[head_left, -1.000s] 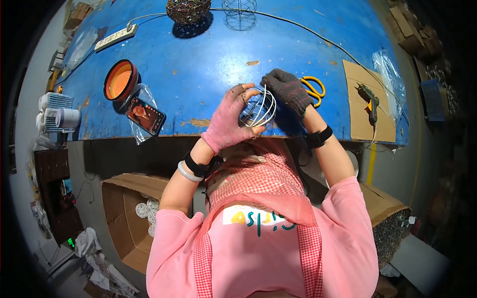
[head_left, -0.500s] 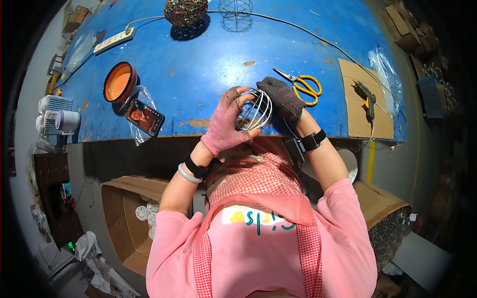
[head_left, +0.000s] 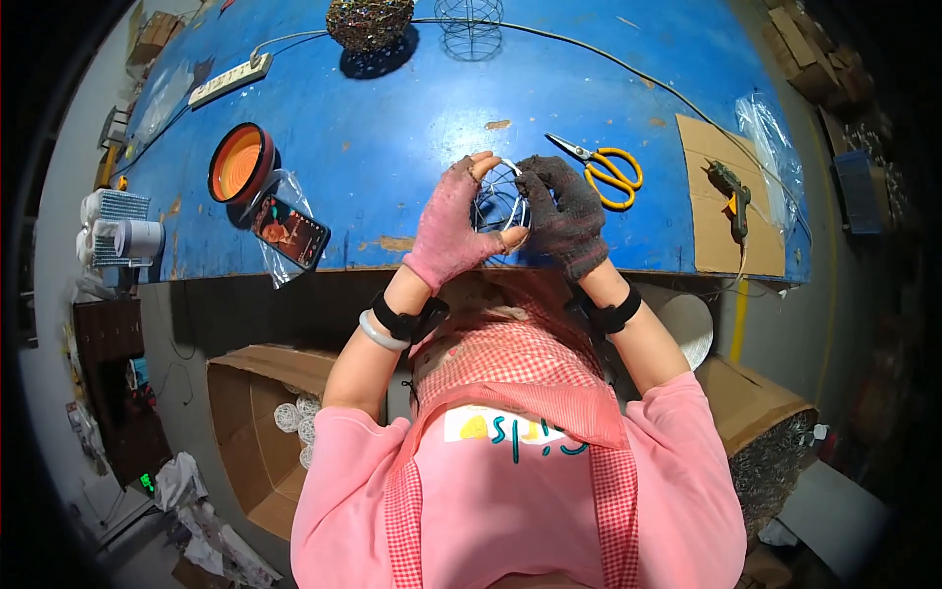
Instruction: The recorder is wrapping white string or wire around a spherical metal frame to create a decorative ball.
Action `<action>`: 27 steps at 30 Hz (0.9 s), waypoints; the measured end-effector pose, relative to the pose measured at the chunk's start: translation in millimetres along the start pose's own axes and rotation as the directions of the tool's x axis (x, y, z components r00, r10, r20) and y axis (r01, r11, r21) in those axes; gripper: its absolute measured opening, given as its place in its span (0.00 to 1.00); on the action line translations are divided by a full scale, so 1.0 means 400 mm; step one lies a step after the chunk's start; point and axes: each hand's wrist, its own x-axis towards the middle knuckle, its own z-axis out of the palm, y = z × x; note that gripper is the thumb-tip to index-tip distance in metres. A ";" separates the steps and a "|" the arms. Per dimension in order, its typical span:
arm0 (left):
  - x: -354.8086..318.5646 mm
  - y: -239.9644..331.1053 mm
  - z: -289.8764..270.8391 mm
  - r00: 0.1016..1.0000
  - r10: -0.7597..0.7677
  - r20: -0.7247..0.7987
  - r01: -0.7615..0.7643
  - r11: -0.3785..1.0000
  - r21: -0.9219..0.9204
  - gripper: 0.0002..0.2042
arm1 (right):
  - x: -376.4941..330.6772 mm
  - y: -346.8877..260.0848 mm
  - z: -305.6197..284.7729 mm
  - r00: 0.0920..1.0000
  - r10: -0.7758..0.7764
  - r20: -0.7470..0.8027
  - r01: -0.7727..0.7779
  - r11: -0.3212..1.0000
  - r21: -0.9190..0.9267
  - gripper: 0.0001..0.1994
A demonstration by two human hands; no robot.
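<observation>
Between my hands, over the table's near edge, is a round wire-frame ball partly wound with white strand. My left hand, in a pink fingerless glove, curves round its left side, thumb below and fingers above. My right hand, in a dark grey glove, is closed at the ball's right side; its fingertips press on the white strand near the top. Parts of the ball are hidden behind both hands. Yellow-handled scissors lie just right of my right hand.
A glue gun rests on cardboard at the right. To the left are an orange bowl, a phone and a power strip. A dark woven ball and a bare wire frame stand at the back. White balls sit in a box below.
My right hand has turned and come in over the ball's right side, covering more of it. The ball has turned in my left hand, which keeps its hold.
</observation>
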 end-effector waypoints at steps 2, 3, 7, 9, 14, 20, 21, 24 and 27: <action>-0.001 0.002 -0.006 1.000 -0.001 0.015 0.001 1.000 -0.015 0.43 | 0.023 -0.006 -0.029 0.990 -0.132 0.043 0.134 0.989 -0.064 0.06; 0.000 0.004 -0.009 1.000 0.001 0.029 0.000 1.000 -0.031 0.41 | 0.040 -0.008 -0.045 0.961 -0.259 0.092 0.269 0.955 -0.122 0.06; -0.005 0.017 -0.010 0.999 -0.003 0.038 0.004 0.999 -0.039 0.41 | 0.107 0.001 -0.069 0.985 -0.104 0.140 0.112 0.992 -0.055 0.07; -0.009 0.015 -0.008 0.997 0.064 0.035 -0.064 0.998 -0.009 0.41 | 0.135 0.021 -0.060 0.980 0.043 0.197 -0.031 0.998 -0.060 0.08; -0.024 0.016 0.001 0.990 0.138 0.014 -0.139 0.990 0.035 0.41 | 0.131 0.130 -0.021 0.879 0.249 0.408 -0.241 0.968 -0.071 0.09; -0.052 -0.022 0.015 0.968 0.252 -0.019 -0.252 0.968 0.005 0.42 | 0.091 0.144 -0.012 0.833 -0.254 0.492 0.444 0.836 -0.321 0.12; -0.056 -0.035 0.021 0.956 0.292 -0.032 -0.292 0.956 -0.015 0.43 | 0.080 0.121 -0.020 0.869 -0.243 0.431 0.392 0.870 -0.299 0.10; -0.052 -0.039 0.040 0.957 0.286 -0.055 -0.285 0.958 0.033 0.48 | 0.077 0.005 -0.015 0.951 0.182 0.249 -0.167 0.983 -0.079 0.09; -0.036 -0.019 0.029 0.980 0.200 -0.009 -0.200 0.980 -0.019 0.53 | 0.052 0.004 -0.021 0.987 0.024 0.159 -0.002 0.990 -0.139 0.07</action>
